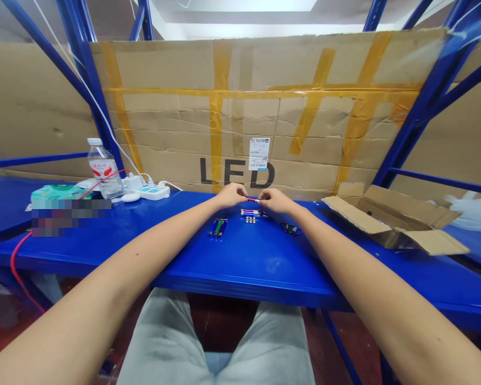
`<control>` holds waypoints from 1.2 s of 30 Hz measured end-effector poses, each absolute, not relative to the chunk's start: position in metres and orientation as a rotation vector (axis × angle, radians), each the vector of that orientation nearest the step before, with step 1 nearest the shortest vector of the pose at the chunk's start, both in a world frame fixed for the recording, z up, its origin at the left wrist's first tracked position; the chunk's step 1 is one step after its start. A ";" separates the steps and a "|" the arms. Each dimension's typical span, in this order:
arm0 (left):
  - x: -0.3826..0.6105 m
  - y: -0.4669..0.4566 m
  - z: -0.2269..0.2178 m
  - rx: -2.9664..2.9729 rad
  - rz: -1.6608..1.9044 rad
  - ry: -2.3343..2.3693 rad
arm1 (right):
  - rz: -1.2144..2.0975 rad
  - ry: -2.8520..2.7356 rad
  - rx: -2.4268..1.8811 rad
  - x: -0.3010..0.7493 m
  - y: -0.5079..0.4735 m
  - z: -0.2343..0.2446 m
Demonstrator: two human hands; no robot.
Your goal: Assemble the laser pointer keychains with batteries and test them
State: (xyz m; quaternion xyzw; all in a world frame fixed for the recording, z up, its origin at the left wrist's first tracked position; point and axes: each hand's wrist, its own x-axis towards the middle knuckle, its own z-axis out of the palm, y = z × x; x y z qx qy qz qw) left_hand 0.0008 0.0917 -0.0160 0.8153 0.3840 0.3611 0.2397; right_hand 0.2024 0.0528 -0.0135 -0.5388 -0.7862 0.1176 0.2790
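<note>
My left hand (231,195) and my right hand (276,200) meet above the far part of the blue table, fingers pinched. Between them they hold a slim red tube (252,200) with a silvery part, lying level, one end in each hand. Just below, several blue, red and silvery tubes (251,213) lie side by side, with small silvery round pieces (250,220) in front. To the left lie several blue and green tubes (218,228). Small dark pieces (291,229) lie near my right forearm; their kind is too small to make out.
An open cardboard box (388,214) stands on the right of the blue table (240,262). At left are a water bottle (104,168), a white power strip (155,192) with cables, and a green pack (58,195). Large cardboard (176,128) and blue posts (409,136) close off the back.
</note>
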 end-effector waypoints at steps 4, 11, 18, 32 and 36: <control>-0.002 0.102 -0.027 2.159 0.913 1.105 | 0.231 -2.163 -1.550 0.195 0.058 -0.020; -0.007 0.108 -0.033 2.123 0.771 1.074 | 0.178 -2.239 -1.603 0.192 0.061 -0.026; -0.006 0.105 -0.030 2.152 0.750 1.103 | 0.239 -2.243 -1.574 0.192 0.058 -0.024; -0.007 0.097 -0.027 2.126 0.715 1.109 | 0.281 -2.161 -1.612 0.196 0.053 -0.024; -0.007 0.095 -0.026 2.135 0.709 1.132 | 0.272 -2.157 -1.624 0.197 0.052 -0.024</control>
